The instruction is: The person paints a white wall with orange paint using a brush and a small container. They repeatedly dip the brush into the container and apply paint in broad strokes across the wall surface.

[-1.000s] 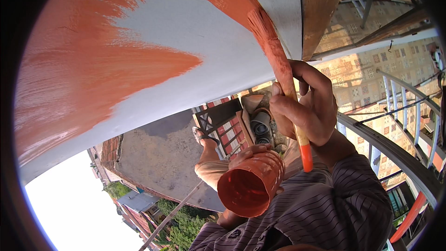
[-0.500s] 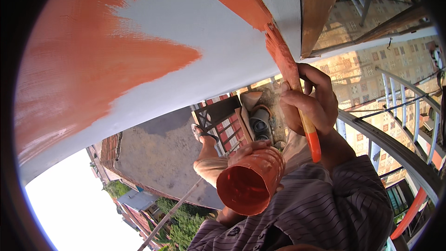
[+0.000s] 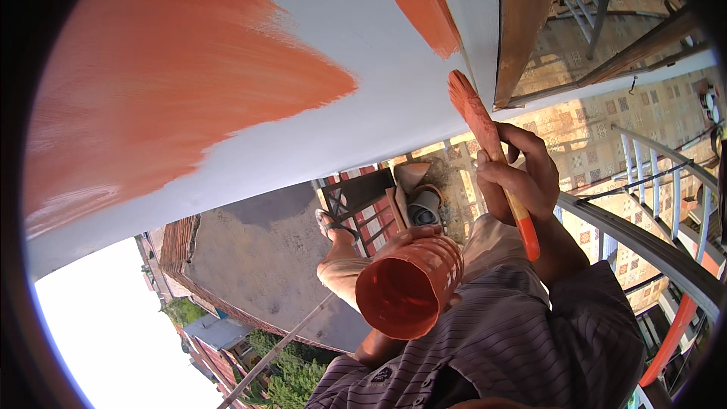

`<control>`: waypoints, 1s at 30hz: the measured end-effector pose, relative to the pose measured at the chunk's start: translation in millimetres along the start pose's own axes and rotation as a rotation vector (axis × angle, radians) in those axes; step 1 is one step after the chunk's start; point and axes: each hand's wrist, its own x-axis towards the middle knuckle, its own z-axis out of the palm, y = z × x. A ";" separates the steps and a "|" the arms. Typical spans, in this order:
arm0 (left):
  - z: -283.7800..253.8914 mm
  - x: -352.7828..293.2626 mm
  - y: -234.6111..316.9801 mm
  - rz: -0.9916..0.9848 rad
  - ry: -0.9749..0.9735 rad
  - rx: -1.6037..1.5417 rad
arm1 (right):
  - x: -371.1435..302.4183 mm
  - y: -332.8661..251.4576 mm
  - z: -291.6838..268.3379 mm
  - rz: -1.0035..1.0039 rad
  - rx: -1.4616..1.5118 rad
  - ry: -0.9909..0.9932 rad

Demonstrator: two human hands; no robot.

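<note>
My right hand (image 3: pixel 524 174) is closed around the handle of a paintbrush (image 3: pixel 477 117), its bristles coated in orange paint and pointing up at the wall. The bristle tip sits just below the end of an orange strip (image 3: pixel 413 4) along the wall's edge; whether it touches the surface I cannot tell. Low in front of my body, my left hand (image 3: pixel 413 236) grips an orange-red paint container (image 3: pixel 445 261) from behind, most of its fingers hidden. The container's mouth faces me, with reddish paint inside. A broad orange patch (image 3: pixel 174 83) covers the left of the white wall (image 3: pixel 371 45).
A brown wooden frame (image 3: pixel 522 30) borders the wall on the right. Curved metal railing (image 3: pixel 644 238) runs along the right side above a patterned tile floor (image 3: pixel 591 129). Far below lie a dark wooden piece (image 3: pixel 363 193), a bucket (image 3: pixel 424 208) and a grey roof (image 3: pixel 250 257).
The brush has come away from the strip's lower end and moved slightly down and right with my right hand. The container stays nearly in place, and the view has shifted a little.
</note>
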 end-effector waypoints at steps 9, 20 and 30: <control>15.5 -26.2 18.2 -0.073 0.221 -0.289 | 42.6 -11.2 2.5 -0.295 0.107 0.047; 24.5 -59.2 17.7 0.052 0.355 -0.308 | 129.7 -22.7 6.4 -0.701 -0.209 -0.163; 41.4 -96.7 5.6 0.010 0.488 -0.335 | 169.3 -24.0 -17.0 -0.719 -0.095 -0.452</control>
